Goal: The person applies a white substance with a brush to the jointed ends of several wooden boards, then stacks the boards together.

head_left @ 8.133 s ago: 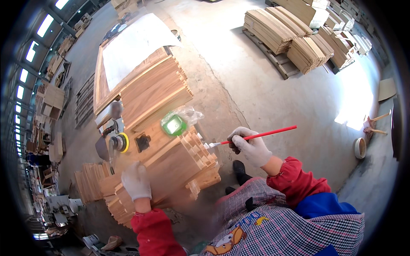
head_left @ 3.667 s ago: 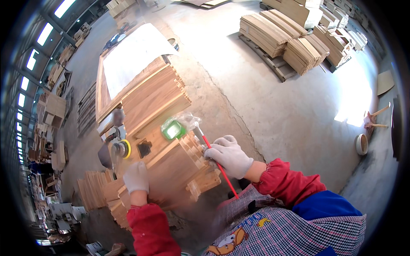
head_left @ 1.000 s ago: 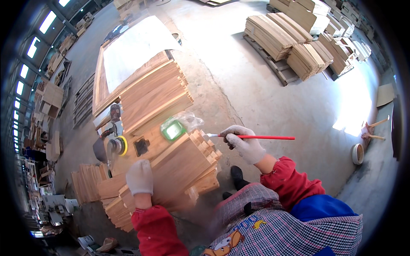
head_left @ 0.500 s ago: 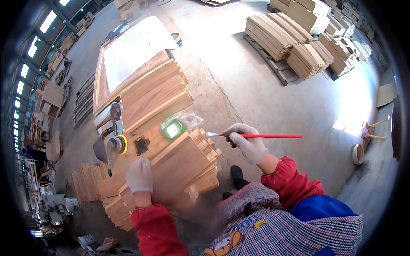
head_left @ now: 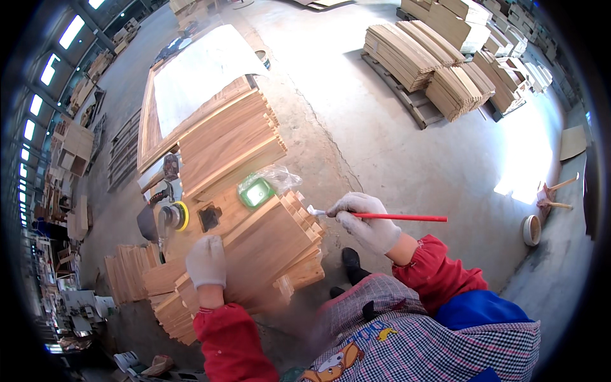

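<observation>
A slim brush with a red handle (head_left: 407, 218) and a pale tip is held in my right hand (head_left: 369, 223), which wears a white glove with dark stained fingertips. The brush tip is at the toothed right end of a stack of wooden boards (head_left: 267, 245); contact is too small to tell. My left hand (head_left: 205, 261), also gloved, is closed at the left edge of the top board, its fingertips partly hidden. Beyond the stack sits a green-rimmed tub (head_left: 257, 193) with clear plastic wrap beside it.
A sander with a yellow pad (head_left: 175, 216) lies left of the tub, near a dark square hole (head_left: 210, 218) in the worktop. More boards (head_left: 223, 140) are piled behind. Pallets of planks (head_left: 407, 57) stand far right, and a white bucket (head_left: 533, 230) is by the right wall.
My right hand has come slightly down toward me, bringing the brush tip lower against the boards' toothed end. My left hand stays at the board's edge.
</observation>
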### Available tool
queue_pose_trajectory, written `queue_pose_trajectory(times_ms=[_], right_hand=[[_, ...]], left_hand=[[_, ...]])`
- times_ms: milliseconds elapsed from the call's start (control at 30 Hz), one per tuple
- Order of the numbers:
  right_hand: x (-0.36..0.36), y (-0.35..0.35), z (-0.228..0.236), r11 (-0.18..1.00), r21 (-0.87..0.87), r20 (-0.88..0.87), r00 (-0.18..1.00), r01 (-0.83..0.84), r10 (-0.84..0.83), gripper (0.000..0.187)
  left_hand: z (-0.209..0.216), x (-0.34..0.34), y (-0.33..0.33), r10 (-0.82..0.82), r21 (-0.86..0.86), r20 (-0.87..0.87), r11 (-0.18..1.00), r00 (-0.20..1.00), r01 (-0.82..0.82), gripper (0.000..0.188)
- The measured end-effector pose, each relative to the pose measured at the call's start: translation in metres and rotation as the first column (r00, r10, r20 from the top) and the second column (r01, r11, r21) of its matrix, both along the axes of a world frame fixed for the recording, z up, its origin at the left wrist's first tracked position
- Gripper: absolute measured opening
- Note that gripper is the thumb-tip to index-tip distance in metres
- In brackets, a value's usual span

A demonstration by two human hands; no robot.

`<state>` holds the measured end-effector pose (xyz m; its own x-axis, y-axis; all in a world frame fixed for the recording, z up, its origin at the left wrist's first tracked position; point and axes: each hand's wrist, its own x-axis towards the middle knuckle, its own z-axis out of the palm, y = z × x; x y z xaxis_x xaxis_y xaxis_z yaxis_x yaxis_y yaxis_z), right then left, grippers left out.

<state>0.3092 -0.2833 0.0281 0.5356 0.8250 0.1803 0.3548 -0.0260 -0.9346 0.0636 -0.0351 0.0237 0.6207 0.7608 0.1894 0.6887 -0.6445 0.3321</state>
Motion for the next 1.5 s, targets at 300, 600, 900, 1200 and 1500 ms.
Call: queue_pose_trajectory(times_ms=[300,600,900,1200,1500], right_hand=[[0.0,0.0,0.0,1.0,-0.005,0.021,1.0,-0.005,0.005,0.015],[0.001,-0.005,-0.008,0.999,0.04,-0.259,0.966,-0.002,0.012,0.018],[0.003,-0.018,-0.018,0.999,0.031,-0.396,0.918,-0.01,0.021,0.019],[0.0,-0.019,-0.01,0.998,0.065,-0.444,0.895,-0.008,0.036,0.016],[-0.006,-0.03,0.008,0.996,-0.024,-0.044,0.996,-0.08,0.079,0.014]], left_hand=[[0.003,0.001,-0.001,-0.004,0.009,-0.043,1.0,0.999,0.005,0.028],[0.003,0.001,-0.001,-0.005,0.025,-0.062,1.0,0.998,0.007,0.029],[0.002,0.001,-0.001,0.007,-0.002,-0.038,1.0,0.999,-0.007,0.029],[0.0,-0.001,0.001,0.009,-0.009,-0.045,1.0,0.999,-0.009,0.031],[-0.001,-0.002,0.002,-0.003,0.006,-0.02,1.0,1.0,0.003,0.032]])
